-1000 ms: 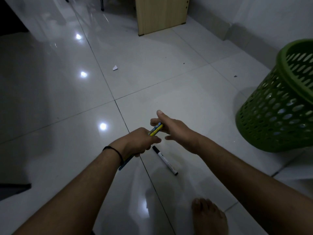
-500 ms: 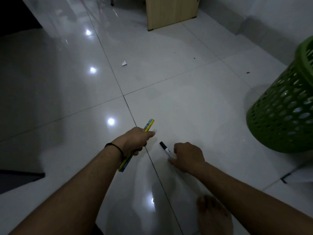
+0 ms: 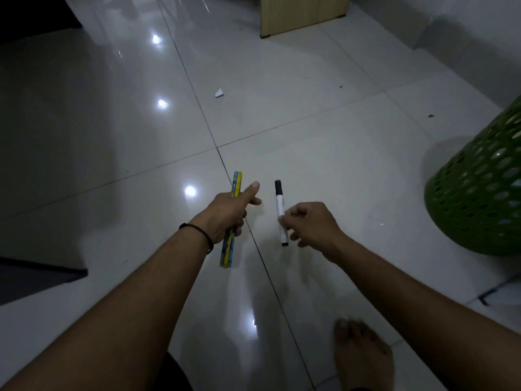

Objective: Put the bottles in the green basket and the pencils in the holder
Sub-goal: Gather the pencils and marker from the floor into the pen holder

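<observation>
Pencils [image 3: 236, 184], a small yellow and blue bundle, sit in the left hand [image 3: 229, 214], fist wrapped round their middle, thumb sticking out fwd. Tips poke out past the knuckles toward the far side, other ends hang below the wrist w/ its thin black band [image 3: 197, 232]. Bundle is off the floor, roughly lengthwise away from the person.

Right hand [image 3: 311, 222] pinches a marker [image 3: 280, 206], white barrel w/ black cap, fingertips clamped on its lower half. Cap end points away, near upright in view, bottom end shows just under the fingers. Marker is just beside the left hand, not touching it; the 2 hands are apart w/ a tile joint running btwn them.

Green basket [image 3: 479, 198], perforated wall, stands on the floor at the right edge, well apart from both hands; its rim is cut off by the frame. Glossy white tile floor [image 3: 324, 153] reflects several ceiling lights. Scrap of white paper [image 3: 219, 93] lies farther out. Bottom of a wooden cabinet [image 3: 298, 12] at the top. Bare foot [image 3: 362, 359] at bottom right.
</observation>
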Available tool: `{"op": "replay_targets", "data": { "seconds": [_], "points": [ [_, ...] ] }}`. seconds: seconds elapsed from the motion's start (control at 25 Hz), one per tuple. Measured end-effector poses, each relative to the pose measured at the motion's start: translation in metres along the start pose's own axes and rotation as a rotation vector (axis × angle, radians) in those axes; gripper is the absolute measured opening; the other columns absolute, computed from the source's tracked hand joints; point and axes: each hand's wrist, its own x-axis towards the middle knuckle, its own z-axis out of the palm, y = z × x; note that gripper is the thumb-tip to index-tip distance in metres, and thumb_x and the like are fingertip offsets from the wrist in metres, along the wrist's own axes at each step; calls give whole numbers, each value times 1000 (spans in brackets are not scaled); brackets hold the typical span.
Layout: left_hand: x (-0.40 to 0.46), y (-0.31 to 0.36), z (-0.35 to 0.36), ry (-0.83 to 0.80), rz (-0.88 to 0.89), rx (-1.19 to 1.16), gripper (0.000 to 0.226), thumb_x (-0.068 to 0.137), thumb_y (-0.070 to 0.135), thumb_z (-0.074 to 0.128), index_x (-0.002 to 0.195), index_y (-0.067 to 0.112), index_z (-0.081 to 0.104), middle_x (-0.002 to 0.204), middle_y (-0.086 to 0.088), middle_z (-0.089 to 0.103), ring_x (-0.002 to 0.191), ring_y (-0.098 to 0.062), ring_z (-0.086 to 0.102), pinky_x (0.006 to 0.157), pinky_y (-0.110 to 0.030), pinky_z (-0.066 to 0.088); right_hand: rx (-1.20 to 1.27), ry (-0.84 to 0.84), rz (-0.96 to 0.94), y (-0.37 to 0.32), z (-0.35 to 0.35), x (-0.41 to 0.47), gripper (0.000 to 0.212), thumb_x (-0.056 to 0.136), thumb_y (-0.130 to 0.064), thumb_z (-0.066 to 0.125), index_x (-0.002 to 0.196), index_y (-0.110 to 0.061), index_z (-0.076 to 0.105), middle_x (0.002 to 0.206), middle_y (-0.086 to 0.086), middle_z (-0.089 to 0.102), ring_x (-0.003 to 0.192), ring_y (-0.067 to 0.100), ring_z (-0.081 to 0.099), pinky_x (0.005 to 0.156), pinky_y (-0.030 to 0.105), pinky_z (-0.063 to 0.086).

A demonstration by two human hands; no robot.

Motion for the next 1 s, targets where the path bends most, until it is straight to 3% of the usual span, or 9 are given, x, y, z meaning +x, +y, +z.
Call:
{"op": "replay_targets", "data": {
  "seconds": [0.12, 0.24, 0.48, 0.6, 0.68, 0.8, 0.88, 1.0],
  "points": [
    [-1, 5, 2, 53, 83, -41, 58, 75, 72, 63, 96, 19, 76, 61, 3, 37, 48, -14, 36, 47, -25, 42, 79, -78, -66, -24, 4, -11, 12, 82, -30, 75, 82, -18, 74, 75, -1, 75, 57, 12, 66, 52, 26, 54],
    [2, 6, 7, 60, 110, -50, 51, 78, 63, 68, 91, 14, 77, 58, 3, 38, 45, -13, 34, 47, -25, 40, 78, -124, -88, -32, 11, -23, 13, 84, -30, 74, 83, -17, 75, 75, -1, 75, 56, 11, 62, 51, 25, 51],
    [8, 6, 13, 145, 112, -62, 41, 97, 50, 50, 89, 14, 68, 88, -7, 74, 42, -11, 42, 46, -23, 39, 94, -112, -33, -24, 7, -30, 17, 90, -33, 67, 92, -19, 75, 82, -1, 76, 64, 14, 66, 59, 29, 55],
    [12, 9, 13, 202, 103, -144, 40, 95, 55, 49, 85, 17, 58, 81, -5, 71, 54, -14, 52, 51, -25, 44, 98, -110, 15, -19, 3, -30, 19, 90, -35, 66, 95, -18, 73, 86, -1, 75, 67, 15, 66, 61, 29, 55],
    [14, 8, 14, 222, 105, -151, 43, 87, 60, 59, 80, 18, 54, 74, -2, 63, 60, -16, 53, 55, -25, 44, 92, -108, 30, -16, 0, -30, 21, 91, -37, 65, 98, -19, 72, 88, -1, 75, 69, 15, 68, 61, 28, 55],
    [16, 8, 21, 146, 62, -215, 38, 80, 46, 76, 75, 19, 49, 63, 0, 50, 51, -14, 44, 47, -23, 42, 84, -119, 41, -9, -8, -32, 22, 91, -39, 64, 100, -21, 72, 89, -2, 75, 72, 16, 70, 60, 26, 56],
    [18, 10, 30, 94, 41, -242, 32, 85, 38, 72, 74, 20, 49, 61, 1, 49, 51, -14, 48, 46, -23, 44, 70, -111, 49, -2, -15, -31, 20, 91, -39, 64, 99, -23, 72, 89, -4, 75, 75, 16, 71, 61, 27, 58],
    [22, 13, 50, 87, 106, -166, 31, 90, 40, 65, 74, 20, 47, 59, 0, 49, 49, -16, 48, 48, -25, 47, -167, 6, 5, 12, -26, -24, 26, 90, -40, 64, 110, -25, 71, 107, -5, 72, 93, 14, 67, 82, 36, 59]
  ]
}}
